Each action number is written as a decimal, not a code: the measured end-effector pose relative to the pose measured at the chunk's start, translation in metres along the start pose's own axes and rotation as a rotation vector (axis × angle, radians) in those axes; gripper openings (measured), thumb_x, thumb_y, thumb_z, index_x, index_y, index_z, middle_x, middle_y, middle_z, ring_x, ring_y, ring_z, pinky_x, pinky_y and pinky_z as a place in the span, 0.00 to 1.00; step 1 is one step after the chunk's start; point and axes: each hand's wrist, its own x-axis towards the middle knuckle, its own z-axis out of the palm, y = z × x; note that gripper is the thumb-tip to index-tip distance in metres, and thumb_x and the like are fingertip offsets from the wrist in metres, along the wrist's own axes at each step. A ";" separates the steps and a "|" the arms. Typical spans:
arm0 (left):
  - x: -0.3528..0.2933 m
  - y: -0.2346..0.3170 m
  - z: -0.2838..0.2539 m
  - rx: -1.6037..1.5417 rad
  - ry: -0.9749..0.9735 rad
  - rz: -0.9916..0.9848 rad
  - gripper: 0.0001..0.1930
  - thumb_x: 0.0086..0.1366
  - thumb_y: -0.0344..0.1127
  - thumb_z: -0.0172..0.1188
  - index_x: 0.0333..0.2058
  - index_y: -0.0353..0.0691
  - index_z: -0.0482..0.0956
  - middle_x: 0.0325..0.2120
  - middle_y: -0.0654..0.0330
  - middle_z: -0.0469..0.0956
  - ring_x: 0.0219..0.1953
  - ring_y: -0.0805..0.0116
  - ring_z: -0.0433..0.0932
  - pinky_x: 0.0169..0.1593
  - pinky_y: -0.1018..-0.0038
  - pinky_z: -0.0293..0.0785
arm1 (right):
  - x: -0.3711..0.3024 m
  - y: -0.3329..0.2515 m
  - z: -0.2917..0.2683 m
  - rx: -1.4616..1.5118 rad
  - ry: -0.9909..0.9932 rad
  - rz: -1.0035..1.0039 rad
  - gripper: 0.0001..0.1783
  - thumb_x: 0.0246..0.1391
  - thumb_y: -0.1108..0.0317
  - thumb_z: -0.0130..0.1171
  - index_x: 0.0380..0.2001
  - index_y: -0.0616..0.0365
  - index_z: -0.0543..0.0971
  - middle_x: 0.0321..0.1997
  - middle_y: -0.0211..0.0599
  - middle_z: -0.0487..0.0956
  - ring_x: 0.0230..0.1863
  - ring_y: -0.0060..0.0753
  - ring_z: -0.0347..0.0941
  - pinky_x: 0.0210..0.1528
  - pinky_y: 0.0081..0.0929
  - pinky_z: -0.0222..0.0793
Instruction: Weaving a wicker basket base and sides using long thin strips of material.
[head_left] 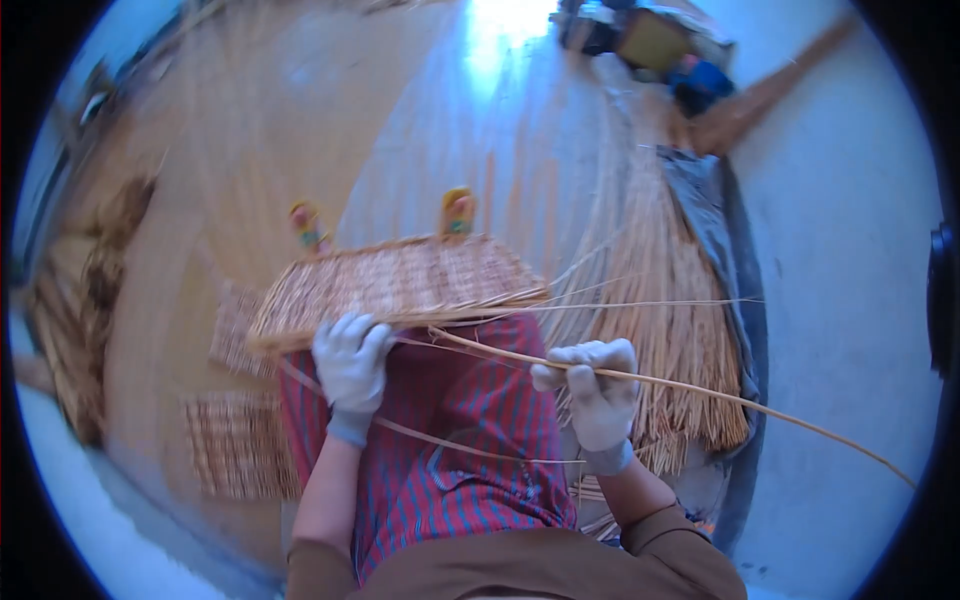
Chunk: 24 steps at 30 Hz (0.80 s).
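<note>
A woven wicker panel (pixel 400 282) lies across my lap, over the red and blue striped cloth (pixel 465 410). My left hand (pixel 350 365), in a white glove, is closed on the panel's near edge, its fingers resting over the rim. In my right hand (pixel 597 385), also gloved in white, a long peeled wicker rod (pixel 690 386) is pinched between thumb and fingers. One end of that rod meets the panel's near edge; the other reaches far out to the right. Thin loose strands trail from the panel's right side, and another strand crosses my lap.
A large bundle of wicker rods (pixel 665 340) lies on dark sheeting at the right. Smaller woven pieces (pixel 235 440) are on the floor at left, with darker bundled material (pixel 90 300) beyond. Two yellow patterned shapes (pixel 458 212) stand past the panel. Blurred items (pixel 655 45) sit at the far right.
</note>
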 end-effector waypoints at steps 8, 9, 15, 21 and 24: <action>-0.020 0.000 -0.017 -0.152 -0.094 -0.028 0.08 0.56 0.40 0.68 0.32 0.50 0.79 0.28 0.65 0.76 0.38 0.61 0.79 0.53 0.58 0.71 | -0.004 0.129 0.048 -0.004 -0.103 0.196 0.06 0.68 0.79 0.54 0.45 0.60 0.69 0.49 0.52 0.82 0.46 0.45 0.85 0.48 0.42 0.85; -0.022 0.001 -0.020 -0.165 -0.114 -0.029 0.07 0.56 0.39 0.68 0.32 0.50 0.79 0.28 0.65 0.76 0.38 0.61 0.79 0.51 0.58 0.71 | -0.006 0.136 0.050 -0.007 -0.104 0.203 0.06 0.68 0.79 0.54 0.45 0.60 0.69 0.50 0.53 0.82 0.47 0.45 0.85 0.48 0.43 0.85; -0.027 -0.001 -0.022 -0.201 -0.131 -0.034 0.10 0.55 0.38 0.69 0.34 0.47 0.78 0.30 0.63 0.75 0.39 0.58 0.78 0.50 0.57 0.69 | -0.012 0.149 0.060 -0.161 -0.150 0.095 0.06 0.66 0.82 0.56 0.42 0.62 0.71 0.49 0.52 0.82 0.48 0.42 0.84 0.51 0.38 0.83; -0.028 -0.004 -0.018 -0.192 -0.105 0.005 0.07 0.52 0.35 0.66 0.32 0.49 0.80 0.30 0.63 0.76 0.41 0.58 0.79 0.57 0.55 0.69 | -0.013 0.173 0.059 -0.114 -0.195 0.136 0.10 0.65 0.84 0.56 0.44 0.60 0.70 0.50 0.53 0.83 0.49 0.43 0.83 0.55 0.43 0.81; -0.034 -0.012 -0.014 -0.176 -0.085 0.036 0.07 0.52 0.34 0.63 0.32 0.48 0.80 0.30 0.61 0.76 0.41 0.56 0.79 0.58 0.53 0.70 | -0.015 0.173 0.065 -0.367 -0.354 -0.110 0.11 0.59 0.84 0.63 0.41 0.60 0.74 0.49 0.52 0.84 0.50 0.45 0.84 0.54 0.39 0.81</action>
